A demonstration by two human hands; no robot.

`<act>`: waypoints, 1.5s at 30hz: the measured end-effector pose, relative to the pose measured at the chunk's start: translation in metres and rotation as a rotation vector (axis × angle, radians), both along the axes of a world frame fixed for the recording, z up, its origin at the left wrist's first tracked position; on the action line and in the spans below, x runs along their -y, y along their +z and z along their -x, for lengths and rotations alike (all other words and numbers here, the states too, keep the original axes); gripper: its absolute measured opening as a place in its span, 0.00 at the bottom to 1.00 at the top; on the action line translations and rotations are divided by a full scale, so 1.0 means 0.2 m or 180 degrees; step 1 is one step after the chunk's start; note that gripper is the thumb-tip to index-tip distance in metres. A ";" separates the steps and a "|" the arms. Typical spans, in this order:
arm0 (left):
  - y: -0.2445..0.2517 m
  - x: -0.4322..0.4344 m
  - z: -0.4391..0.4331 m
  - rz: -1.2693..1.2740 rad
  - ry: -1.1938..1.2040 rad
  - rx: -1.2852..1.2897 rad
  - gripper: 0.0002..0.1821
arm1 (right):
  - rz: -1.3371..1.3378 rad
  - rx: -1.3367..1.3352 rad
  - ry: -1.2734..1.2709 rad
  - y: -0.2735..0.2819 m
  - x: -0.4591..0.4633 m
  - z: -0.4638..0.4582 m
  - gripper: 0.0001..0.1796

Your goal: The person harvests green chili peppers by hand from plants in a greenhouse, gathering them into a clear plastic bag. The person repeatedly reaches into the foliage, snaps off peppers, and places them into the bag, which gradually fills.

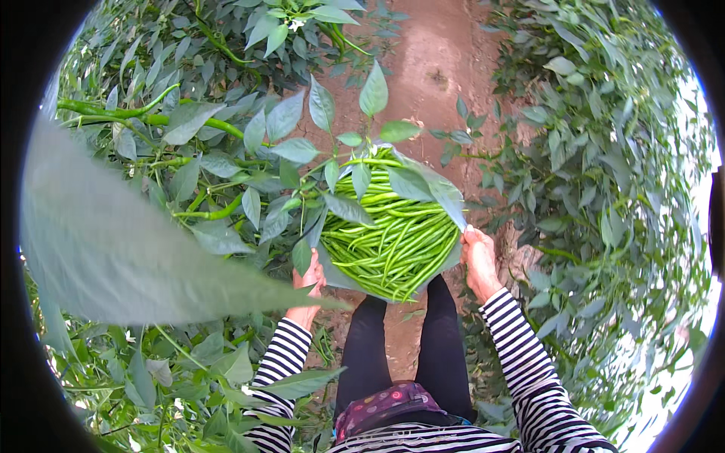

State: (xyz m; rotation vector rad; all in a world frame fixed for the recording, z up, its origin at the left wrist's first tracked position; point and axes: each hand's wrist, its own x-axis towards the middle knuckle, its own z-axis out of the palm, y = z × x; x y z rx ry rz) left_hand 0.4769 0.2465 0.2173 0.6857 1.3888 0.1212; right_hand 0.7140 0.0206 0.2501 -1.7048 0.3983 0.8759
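A pale plastic bag (436,184), wide at the mouth, is full of long thin green chili peppers (396,238) lying mostly side by side. My right hand (480,257) pinches the bag's rim at its right side. On the opposite side, my left hand (310,277) is closed at the bag's left edge, partly covered by leaves. The bag hangs between both hands, in front of my legs. Leaves of a pepper plant (345,206) overlap the bag's upper left part.
Pepper plants (221,164) with hanging green peppers (215,212) crowd the left side. More plants (589,187) line the right. A reddish dirt path (436,85) runs between the rows. One large blurred leaf (130,243) is close to the camera at the left.
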 end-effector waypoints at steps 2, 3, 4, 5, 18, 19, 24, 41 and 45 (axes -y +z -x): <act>-0.02 0.01 -0.04 -0.0148 -0.0287 0.0035 0.15 | -0.0294 -0.0025 0.0123 -0.08 0.00 -0.06 0.16; -0.02 0.03 -0.05 -0.0227 -0.0400 0.0031 0.15 | -0.0186 -0.0120 0.0055 -0.10 0.02 -0.09 0.16; -0.02 0.04 -0.07 -0.0270 -0.0385 -0.0086 0.17 | -0.0196 -0.0171 0.0023 -0.11 0.04 -0.12 0.16; -0.01 0.05 -0.09 -0.0287 -0.0305 -0.0111 0.17 | -0.0109 -0.0235 -0.0064 -0.12 0.06 -0.14 0.15; 0.10 0.48 -0.50 -0.3515 -0.1327 -0.1467 0.32 | 0.0387 0.1019 0.2247 -0.18 0.09 -0.08 0.06; 0.08 0.58 -0.60 -0.1880 -0.0995 -0.1050 0.33 | 0.0326 0.1596 0.2546 -0.15 0.08 -0.07 0.06; -0.14 0.72 -0.86 0.1974 0.1129 0.1434 0.26 | 0.0644 0.2311 0.5441 0.05 -0.12 -0.15 0.12; -0.07 0.58 -0.61 0.0089 -0.0170 0.0466 0.31 | -0.1140 0.3824 0.7761 -0.04 -1.19 0.32 0.21; -0.02 0.41 -0.72 -0.0028 -0.0375 0.0193 0.31 | -0.1429 0.3444 0.8055 -0.06 -1.34 0.21 0.18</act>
